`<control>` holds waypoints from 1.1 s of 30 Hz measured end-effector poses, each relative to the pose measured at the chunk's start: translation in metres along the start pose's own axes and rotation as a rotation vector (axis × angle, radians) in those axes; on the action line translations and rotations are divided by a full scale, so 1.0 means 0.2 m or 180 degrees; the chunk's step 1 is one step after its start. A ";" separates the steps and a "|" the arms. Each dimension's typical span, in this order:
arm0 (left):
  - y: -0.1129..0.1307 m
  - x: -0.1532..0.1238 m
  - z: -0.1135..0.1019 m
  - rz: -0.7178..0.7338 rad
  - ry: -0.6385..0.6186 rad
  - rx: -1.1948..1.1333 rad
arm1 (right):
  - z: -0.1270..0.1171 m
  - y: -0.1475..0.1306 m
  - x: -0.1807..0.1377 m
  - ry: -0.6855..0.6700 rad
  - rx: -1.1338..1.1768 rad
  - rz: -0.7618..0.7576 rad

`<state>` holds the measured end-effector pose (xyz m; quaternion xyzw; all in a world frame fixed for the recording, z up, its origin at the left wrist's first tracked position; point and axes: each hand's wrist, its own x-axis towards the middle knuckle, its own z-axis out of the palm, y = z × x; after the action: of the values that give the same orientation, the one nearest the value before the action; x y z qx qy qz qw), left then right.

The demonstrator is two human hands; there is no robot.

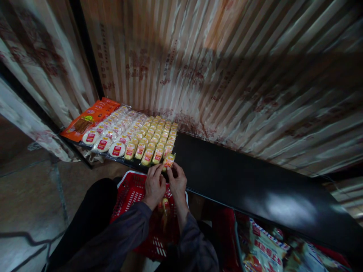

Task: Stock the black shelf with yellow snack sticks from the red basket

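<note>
At the front edge of a black shelf [221, 162], my left hand [154, 185] and my right hand [177, 181] pinch a small yellow wrapped snack cake [168, 161] between their fingertips. It sits at the front right end of several rows of like yellow cakes [148, 154]. Left of these lie rows of round white packaged cakes [103, 144] with red labels. Under my hands is a red plastic basket [133, 192] with a white rim, and a few yellow packets [165, 207] lie inside it.
An orange snack bag [90, 116] lies at the shelf's left end, beside a black metal post [87, 49]. Pleated printed curtains [170, 64] hang behind. Below the shelf on the right, a red container [225, 234] holds several printed bags [265, 245]. My knee [99, 204] is left of the basket.
</note>
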<state>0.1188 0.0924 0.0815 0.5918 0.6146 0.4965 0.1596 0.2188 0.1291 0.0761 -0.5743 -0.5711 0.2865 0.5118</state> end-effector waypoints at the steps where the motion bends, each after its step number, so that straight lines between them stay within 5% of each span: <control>1: 0.00 0.01 0.00 0.0002 0.0013 0.0014 | 0.00 0.00 0.01 -0.0008 -0.0015 -0.0013; 33: -0.08 0.05 0.06 0.0296 -0.0095 0.0290 | 0.05 0.05 0.11 -0.0124 -0.0340 0.0034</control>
<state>0.1176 0.1101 0.0677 0.6337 0.6060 0.4660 0.1185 0.2172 0.1550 0.0701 -0.5982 -0.5923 0.2694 0.4676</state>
